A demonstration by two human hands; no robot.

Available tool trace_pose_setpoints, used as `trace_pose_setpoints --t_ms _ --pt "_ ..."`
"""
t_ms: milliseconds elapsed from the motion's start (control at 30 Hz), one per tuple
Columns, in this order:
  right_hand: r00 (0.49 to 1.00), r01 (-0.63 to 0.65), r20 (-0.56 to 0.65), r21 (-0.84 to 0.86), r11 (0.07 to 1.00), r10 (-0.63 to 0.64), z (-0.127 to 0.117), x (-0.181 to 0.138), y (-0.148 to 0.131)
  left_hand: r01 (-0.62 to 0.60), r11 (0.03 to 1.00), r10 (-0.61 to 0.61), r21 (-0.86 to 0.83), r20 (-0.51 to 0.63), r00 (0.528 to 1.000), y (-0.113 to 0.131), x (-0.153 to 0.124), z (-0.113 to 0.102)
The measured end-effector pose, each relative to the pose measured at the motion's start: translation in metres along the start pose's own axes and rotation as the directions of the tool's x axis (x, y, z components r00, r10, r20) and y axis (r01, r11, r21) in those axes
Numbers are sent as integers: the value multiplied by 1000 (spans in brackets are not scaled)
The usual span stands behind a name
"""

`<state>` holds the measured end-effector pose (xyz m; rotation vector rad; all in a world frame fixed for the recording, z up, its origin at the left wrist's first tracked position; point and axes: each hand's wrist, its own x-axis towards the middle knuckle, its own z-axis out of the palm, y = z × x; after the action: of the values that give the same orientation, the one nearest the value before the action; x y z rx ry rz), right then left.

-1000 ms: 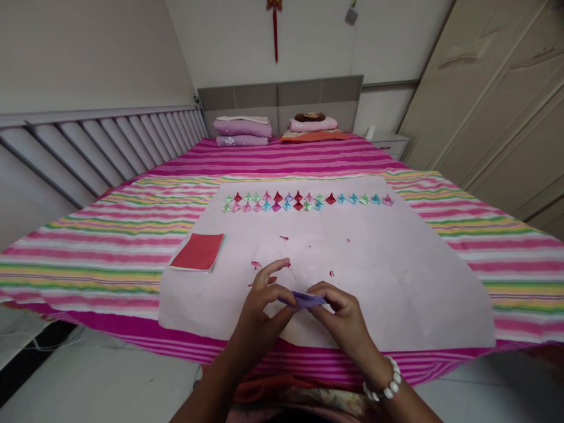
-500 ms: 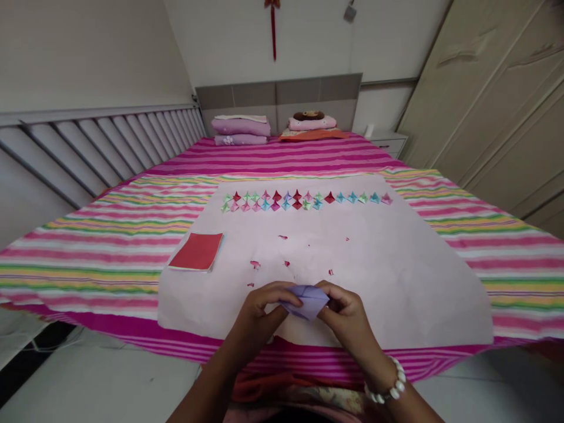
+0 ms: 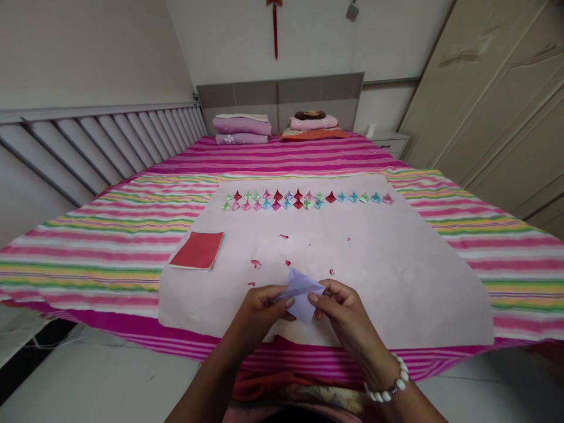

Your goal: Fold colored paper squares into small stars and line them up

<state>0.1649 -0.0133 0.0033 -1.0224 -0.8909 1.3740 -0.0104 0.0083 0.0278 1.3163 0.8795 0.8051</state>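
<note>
A purple sheet of origami paper [image 3: 303,298], folded and creased, is held between my two hands above the near part of a large white sheet [image 3: 396,282]. My left hand [image 3: 264,308] pinches its left corner, thumb on top. On the right corner, my right hand [image 3: 337,302] grips with the thumb pressed over the front face and fingers behind. A white bead bracelet [image 3: 388,390] circles my right wrist. To the left lies a stack of square papers [image 3: 197,251] with a red one on top. Small red paper scraps [image 3: 256,264] are scattered just beyond my hands.
Two rows of small folded paper pieces [image 3: 298,200] in several colours line the far part of the white sheet. Beneath is a bed with a striped cover [image 3: 101,252]. Folded bedding [image 3: 242,126] sits by the headboard [image 3: 317,94]; a railing [image 3: 110,135] runs along the left.
The purple paper has been turned in my hands, so a flatter, diamond-like face with an upper point now shows. My right thumb has come onto its front, and both hands keep hold.
</note>
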Motion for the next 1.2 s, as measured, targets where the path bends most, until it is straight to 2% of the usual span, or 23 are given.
trace_pose_setpoints --t_ms 133,233,433,600,767,867,1033,1133,1200 --pt "999 33 -19 28 999 -33 0 0 -3 36 992 -36 -120 6 999 -4 -1 -4" --pt "996 85 -9 55 995 -85 -2 0 -1 56 989 -52 -141 30 998 -5 -3 -6" --pt "994 89 53 38 995 -91 -7 -2 0 66 998 -67 2 53 996 4 -8 -6" --pt "994 66 78 89 994 -73 -4 -3 -4 -22 983 32 182 -51 998 6 -6 1" --pt "992 -89 97 40 995 85 3 -1 -5 -81 962 105 260 -79 991 4 -5 11" --pt "988 -120 101 49 991 115 5 -1 -3 -81 946 128 315 -133 983 1 -5 13" --pt "994 -92 58 13 996 91 2 0 1 -113 985 145 134 -262 954 -5 -3 15" --pt "998 -65 24 13 998 65 0 0 2 -145 989 147 26 -272 951 -8 0 13" --pt "998 -55 18 20 998 54 -1 0 2 -161 986 167 45 -262 950 -8 1 9"
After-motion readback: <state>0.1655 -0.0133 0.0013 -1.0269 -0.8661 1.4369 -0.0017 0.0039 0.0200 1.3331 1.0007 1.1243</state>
